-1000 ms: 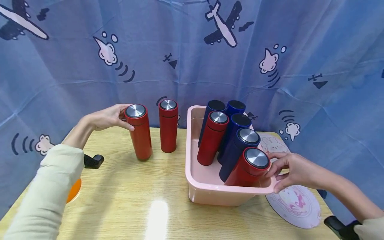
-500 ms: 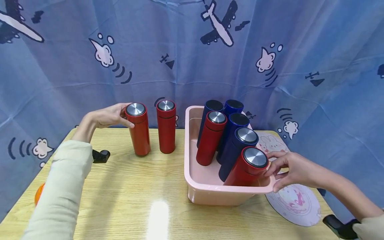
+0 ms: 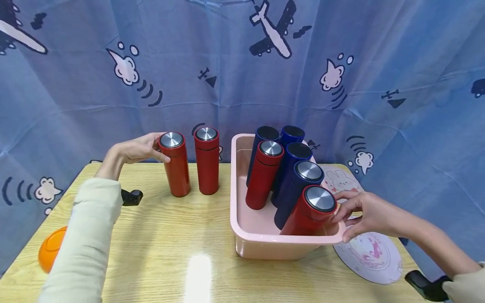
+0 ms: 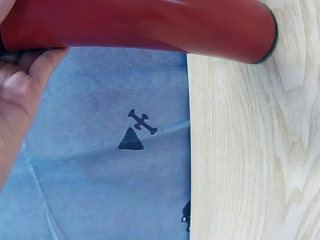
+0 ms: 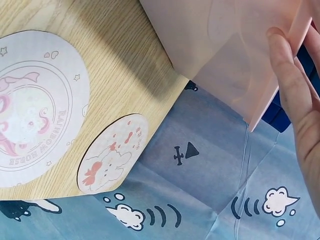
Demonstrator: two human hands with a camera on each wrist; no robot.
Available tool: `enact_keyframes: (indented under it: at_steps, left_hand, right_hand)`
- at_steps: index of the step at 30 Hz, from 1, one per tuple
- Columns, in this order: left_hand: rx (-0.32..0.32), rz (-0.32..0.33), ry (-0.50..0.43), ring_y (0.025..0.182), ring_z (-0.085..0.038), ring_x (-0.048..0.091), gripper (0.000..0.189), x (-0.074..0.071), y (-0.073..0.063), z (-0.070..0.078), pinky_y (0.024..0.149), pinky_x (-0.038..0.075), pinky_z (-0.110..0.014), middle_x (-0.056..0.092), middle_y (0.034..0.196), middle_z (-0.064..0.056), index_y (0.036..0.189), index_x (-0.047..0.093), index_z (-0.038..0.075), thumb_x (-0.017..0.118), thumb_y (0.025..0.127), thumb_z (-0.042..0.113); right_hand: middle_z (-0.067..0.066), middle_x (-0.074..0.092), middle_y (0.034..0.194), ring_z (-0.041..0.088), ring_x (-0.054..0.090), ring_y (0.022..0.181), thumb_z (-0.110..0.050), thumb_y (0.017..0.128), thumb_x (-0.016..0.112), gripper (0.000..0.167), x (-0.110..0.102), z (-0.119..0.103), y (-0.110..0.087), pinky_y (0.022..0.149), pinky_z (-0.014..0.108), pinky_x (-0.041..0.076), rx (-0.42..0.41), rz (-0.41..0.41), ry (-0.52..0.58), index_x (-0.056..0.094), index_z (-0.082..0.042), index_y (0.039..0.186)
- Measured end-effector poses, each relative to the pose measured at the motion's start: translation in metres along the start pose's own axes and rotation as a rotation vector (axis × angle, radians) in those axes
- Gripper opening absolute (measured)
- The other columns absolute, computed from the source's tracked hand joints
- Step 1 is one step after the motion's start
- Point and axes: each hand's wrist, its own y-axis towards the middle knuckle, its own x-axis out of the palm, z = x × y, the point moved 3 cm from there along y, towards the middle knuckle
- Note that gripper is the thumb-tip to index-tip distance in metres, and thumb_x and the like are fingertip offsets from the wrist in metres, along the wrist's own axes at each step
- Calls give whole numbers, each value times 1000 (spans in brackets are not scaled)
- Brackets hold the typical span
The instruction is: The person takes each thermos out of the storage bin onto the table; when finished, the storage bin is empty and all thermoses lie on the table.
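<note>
My left hand (image 3: 141, 148) grips a red thermos bottle (image 3: 178, 174) near its silver-topped lid, thumb across the front. In the left wrist view the bottle's base (image 4: 267, 35) is down by the wooden tabletop. Just right of it stands a second red thermos (image 3: 207, 166). My right hand (image 3: 369, 214) holds the right front corner of a pink plastic bin (image 3: 267, 237), thumb outside the rim and fingers inside. The bin contains several dark blue thermoses (image 3: 299, 174) and two red ones, one at the left (image 3: 265, 181) and one leaning in the front corner (image 3: 308, 214) beside my right fingertips.
Two printed round mats (image 3: 373, 261) lie right of the bin, one with a rabbit (image 5: 112, 155). An orange rounded object (image 3: 52, 248) is partly covered by my left sleeve. A blue patterned curtain (image 3: 212, 46) hangs behind the wooden table (image 3: 159, 252).
The thermos in my left hand has straightened up and come a little closer to the other red thermos. My right hand keeps its grip on the bin. The head view has shifted slightly.
</note>
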Motion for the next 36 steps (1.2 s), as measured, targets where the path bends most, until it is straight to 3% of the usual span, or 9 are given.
enact_keyframes:
  at_steps: [7,14,19,27,36]
  left_hand:
    - [-23,5,-43,112,-13,57,64,-2,3,-3,94,49,-30,60,122,-1,140,31,-7,63,85,-11]
    - [-76,35,-54,123,-12,47,75,-5,2,-7,106,39,-38,43,142,-12,148,18,-3,61,87,-8]
    - [-93,47,-54,125,-14,45,77,-8,1,-9,109,34,-43,41,144,-12,150,16,0,60,87,-8]
    - [-93,124,-91,117,-10,52,78,-11,-4,-12,99,46,-33,49,136,-8,149,21,-1,64,85,-9]
    - [-58,195,-97,124,-5,47,72,-21,-24,-17,98,45,-24,43,146,-6,151,24,2,61,90,-3]
  right_hand:
    - [26,56,119,-20,31,108,-24,64,87,25,1,1,1,69,24,57,28,-16,41,76,-20,86]
    - [25,57,119,-21,29,110,-25,64,87,25,1,-1,2,70,23,56,11,-15,24,76,-21,87]
    - [25,58,118,-22,29,110,-25,65,87,25,0,-1,1,70,22,56,19,-16,33,77,-20,87]
    - [28,55,121,-22,29,111,-22,65,87,25,1,1,-1,71,24,57,32,-21,66,77,-19,88]
    - [26,56,119,-20,30,111,-20,65,87,25,1,0,-1,71,24,57,16,-12,65,77,-18,88]
